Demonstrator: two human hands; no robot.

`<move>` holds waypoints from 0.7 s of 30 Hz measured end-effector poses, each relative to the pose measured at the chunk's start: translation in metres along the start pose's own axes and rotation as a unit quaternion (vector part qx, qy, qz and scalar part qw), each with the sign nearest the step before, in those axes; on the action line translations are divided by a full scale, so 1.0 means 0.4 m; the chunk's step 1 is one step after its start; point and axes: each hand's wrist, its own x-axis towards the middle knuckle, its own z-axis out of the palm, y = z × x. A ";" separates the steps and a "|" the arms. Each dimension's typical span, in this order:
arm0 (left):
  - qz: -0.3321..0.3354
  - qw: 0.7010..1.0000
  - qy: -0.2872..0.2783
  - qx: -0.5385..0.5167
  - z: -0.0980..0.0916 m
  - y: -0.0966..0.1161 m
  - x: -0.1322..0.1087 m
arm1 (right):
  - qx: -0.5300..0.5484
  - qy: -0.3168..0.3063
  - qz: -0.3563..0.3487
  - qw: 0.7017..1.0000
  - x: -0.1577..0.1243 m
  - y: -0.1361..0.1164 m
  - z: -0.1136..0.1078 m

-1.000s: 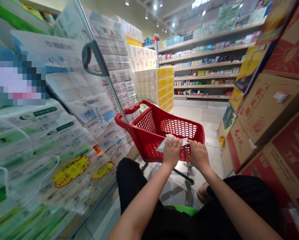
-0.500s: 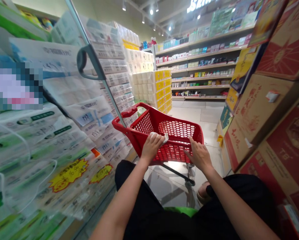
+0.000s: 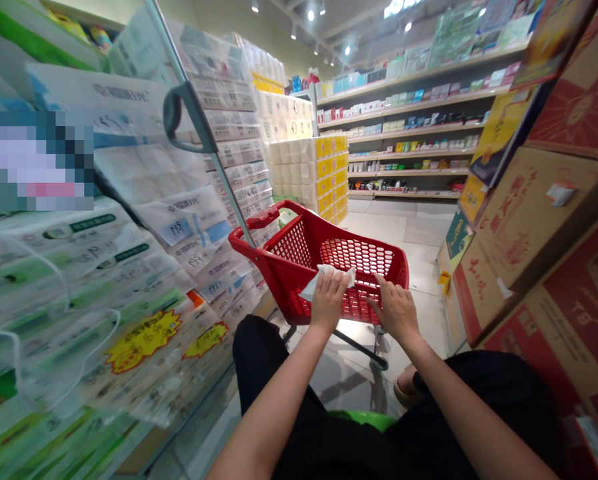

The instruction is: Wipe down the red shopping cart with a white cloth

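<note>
A red plastic shopping basket cart (image 3: 279, 290) with perforated walls and a long metal pole stands in front of me. My left hand (image 3: 327, 300) presses a crumpled white wipe (image 3: 309, 289) against the top rim and near side of the basket; the wipe sticks out on both sides of my fingers. At the right end of the same side, my right hand (image 3: 399, 310) grips the rim, fingers over the top and thumb on the outer wall. A grey hook-shaped handle (image 3: 191, 120) is fixed on the pole. Some pale green-white item (image 3: 286, 216) shows behind the basket's rear compartment.
Stacked packs of tissue (image 3: 179, 220) line the left, with yellow price signs (image 3: 143, 340). Cardboard cartons (image 3: 519, 220) rise close on the right. Stocked shelves (image 3: 409, 143) fill the back, beyond a pale tiled floor (image 3: 423, 230). A green seat (image 3: 363, 419) shows beneath me.
My left hand has slid right along the basket rim with the wipe, and more of the wipe shows. My right hand keeps its place on the basket. The view has shifted slightly.
</note>
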 end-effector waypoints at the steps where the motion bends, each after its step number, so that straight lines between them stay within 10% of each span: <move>1: 0.017 1.000 0.000 -0.004 0.010 0.037 0.003 | -0.004 0.003 0.001 1.000 -0.001 -0.001 0.001; 6: 0.086 0.996 -0.001 -0.002 0.022 0.119 0.020 | -0.012 0.010 -0.015 1.000 -0.009 0.008 0.002; 15: 0.025 0.999 -0.031 0.032 -0.051 -0.165 -0.022 | -0.016 0.002 -0.020 1.000 -0.008 0.020 -0.008; 21: -0.017 0.999 -0.011 0.031 -0.018 -0.102 -0.022 | -0.029 0.012 -0.052 0.998 0.038 -0.044 -0.029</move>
